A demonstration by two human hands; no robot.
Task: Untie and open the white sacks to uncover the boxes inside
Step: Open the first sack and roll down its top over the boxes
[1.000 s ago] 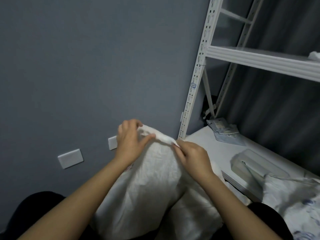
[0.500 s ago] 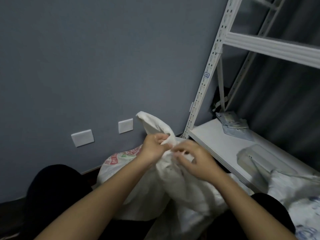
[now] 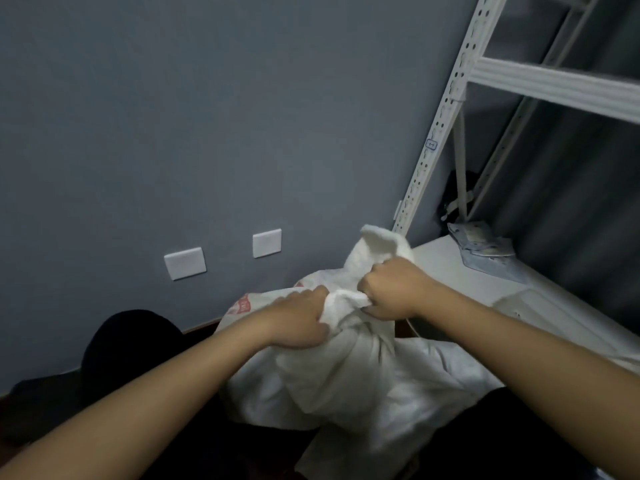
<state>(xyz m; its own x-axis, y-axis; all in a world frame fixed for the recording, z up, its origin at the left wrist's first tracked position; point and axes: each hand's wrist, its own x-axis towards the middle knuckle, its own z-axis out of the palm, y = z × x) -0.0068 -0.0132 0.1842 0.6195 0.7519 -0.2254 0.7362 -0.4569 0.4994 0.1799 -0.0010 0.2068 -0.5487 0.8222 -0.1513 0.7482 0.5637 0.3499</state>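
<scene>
While we are working at the gathered neck of the white sack (image 3: 346,368), both of our hands are closing on its cloth. Our left hand (image 3: 298,320) is gripping a bunch of fabric just below the neck, fingers curled into it, and our right hand (image 3: 391,289) is clenching the twisted part, with the loose top of the sack standing up behind its knuckles. The sack is sitting on the floor between our arms, leaning against the low shelf (image 3: 450,268) of the metal rack (image 3: 446,109). No box is showing yet, so we are judging the opening as not yet done.

We are seeing a few risks. If we are pulling both ways on the twist, we may be tightening the tie instead of loosening it. A hard tug could tear the thin woven cloth or tip the sack over, spilling what is inside. The tie itself is hidden under our right hand, so we cannot tell how it is fastened.

Around us, a grey wall (image 3: 207,116) is carrying two white wall plates (image 3: 185,263). A second printed sack (image 3: 249,304) is lying behind the first, red lettering showing. On the shelf some flat packets (image 3: 481,242) are resting in the corner, and a dark bundle (image 3: 128,344) is lying at our left.
</scene>
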